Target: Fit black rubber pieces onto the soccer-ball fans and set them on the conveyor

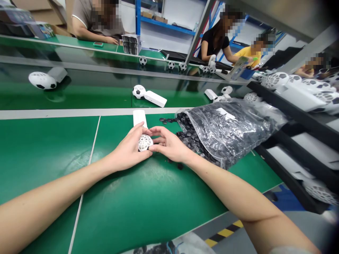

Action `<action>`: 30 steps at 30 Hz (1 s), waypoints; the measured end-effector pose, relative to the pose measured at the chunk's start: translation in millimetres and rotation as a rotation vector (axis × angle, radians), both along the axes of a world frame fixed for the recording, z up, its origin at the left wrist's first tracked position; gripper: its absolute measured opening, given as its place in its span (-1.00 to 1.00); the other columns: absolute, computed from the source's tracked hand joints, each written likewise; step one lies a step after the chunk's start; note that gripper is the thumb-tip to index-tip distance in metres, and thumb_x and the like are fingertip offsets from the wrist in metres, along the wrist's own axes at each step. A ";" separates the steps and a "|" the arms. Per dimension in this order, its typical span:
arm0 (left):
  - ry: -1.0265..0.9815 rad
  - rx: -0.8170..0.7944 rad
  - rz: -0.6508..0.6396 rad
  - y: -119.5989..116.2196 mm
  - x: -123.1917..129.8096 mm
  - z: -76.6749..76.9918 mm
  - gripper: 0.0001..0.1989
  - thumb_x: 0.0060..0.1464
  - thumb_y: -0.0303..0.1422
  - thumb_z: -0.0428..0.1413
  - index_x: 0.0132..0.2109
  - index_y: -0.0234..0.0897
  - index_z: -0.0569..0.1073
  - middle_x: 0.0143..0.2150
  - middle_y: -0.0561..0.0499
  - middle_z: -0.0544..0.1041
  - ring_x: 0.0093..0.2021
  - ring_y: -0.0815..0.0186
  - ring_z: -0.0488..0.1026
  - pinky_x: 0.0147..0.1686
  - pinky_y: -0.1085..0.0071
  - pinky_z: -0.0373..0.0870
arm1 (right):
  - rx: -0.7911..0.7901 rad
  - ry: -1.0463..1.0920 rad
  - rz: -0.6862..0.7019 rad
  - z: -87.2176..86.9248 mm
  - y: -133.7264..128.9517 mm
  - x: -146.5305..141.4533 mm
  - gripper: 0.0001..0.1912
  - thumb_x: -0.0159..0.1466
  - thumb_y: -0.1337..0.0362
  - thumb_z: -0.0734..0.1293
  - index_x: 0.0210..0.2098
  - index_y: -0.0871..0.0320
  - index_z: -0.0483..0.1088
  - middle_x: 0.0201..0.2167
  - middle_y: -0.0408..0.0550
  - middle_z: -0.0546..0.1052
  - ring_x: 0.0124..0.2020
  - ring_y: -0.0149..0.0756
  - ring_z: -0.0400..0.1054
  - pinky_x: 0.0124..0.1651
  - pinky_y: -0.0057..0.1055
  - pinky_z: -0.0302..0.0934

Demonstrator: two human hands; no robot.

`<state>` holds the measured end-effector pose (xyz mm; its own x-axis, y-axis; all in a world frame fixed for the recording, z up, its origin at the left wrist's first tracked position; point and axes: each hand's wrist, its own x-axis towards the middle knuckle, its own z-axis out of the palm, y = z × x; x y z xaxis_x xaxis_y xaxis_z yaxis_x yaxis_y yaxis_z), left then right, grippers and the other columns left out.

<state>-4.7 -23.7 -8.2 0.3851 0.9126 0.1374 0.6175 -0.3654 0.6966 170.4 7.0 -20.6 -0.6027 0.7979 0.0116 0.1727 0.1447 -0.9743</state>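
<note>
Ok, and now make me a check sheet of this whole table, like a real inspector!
Surface: green workbench, with a thin pale line across it.
Job's things: white lattice ball between the hands; white oblong case just beyond.
Clutter: clear plastic bag of flat black pieces, with loose pieces on the bench.
Hands: left hand and right hand both hold the ball.
Cables: nothing seen.
Surroundings: soccer-patterned ball further along; black rack of white parts; co-worker.

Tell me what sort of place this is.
Probably a factory assembly line: a long green workbench, a white lattice ball shell in hand, and a bulk plastic bag of black pieces.
</note>
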 end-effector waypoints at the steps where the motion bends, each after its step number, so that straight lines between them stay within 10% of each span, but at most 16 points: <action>1: 0.007 -0.005 -0.007 1.2 -0.2 0.3 -0.59 -0.09 -0.30 0.06 -0.05 -0.24 0.22 0.15 -0.13 0.22 0.30 0.09 -0.18 0.19 0.08 -0.02 | 0.008 -0.010 -0.010 1.3 1.1 -0.1 -0.45 0.05 0.23 0.40 -0.02 0.12 0.14 0.03 0.03 0.29 -0.13 -0.28 0.35 -0.14 -0.30 0.31; 11: 0.211 -0.141 0.005 23.7 -29.6 11.9 -0.38 -0.25 -0.10 0.21 0.02 -0.12 0.29 0.04 -0.08 0.05 0.15 -0.04 0.01 0.13 -0.01 0.03 | 0.425 -0.706 -0.005 26.1 4.1 27.2 -0.79 0.04 0.19 0.41 -0.35 0.14 0.41 -0.39 -0.11 0.42 -0.39 -0.37 0.32 -0.33 -0.43 0.19; 22: 0.264 -0.278 -0.150 13.0 -29.2 37.1 -0.48 -0.11 -0.34 0.05 0.08 -0.10 0.21 0.06 -0.02 0.13 -0.31 0.33 0.34 -0.35 0.40 0.32 | 0.183 -0.649 0.125 27.0 -2.6 25.8 -0.91 0.15 0.40 0.29 -0.33 0.16 0.31 -0.56 -0.20 0.46 -0.55 -0.44 0.36 -0.40 -0.49 0.23; 30: 0.252 -0.208 -0.064 13.1 -26.4 28.0 -0.51 -0.13 -0.31 0.08 0.03 -0.18 0.24 -0.01 -0.05 0.19 -0.27 0.27 0.33 -0.30 0.35 0.30 | 0.354 -0.720 0.208 31.3 2.2 33.5 -0.82 0.07 0.48 0.32 -0.33 0.17 0.38 -0.35 -0.09 0.45 -0.37 -0.39 0.38 -0.31 -0.46 0.23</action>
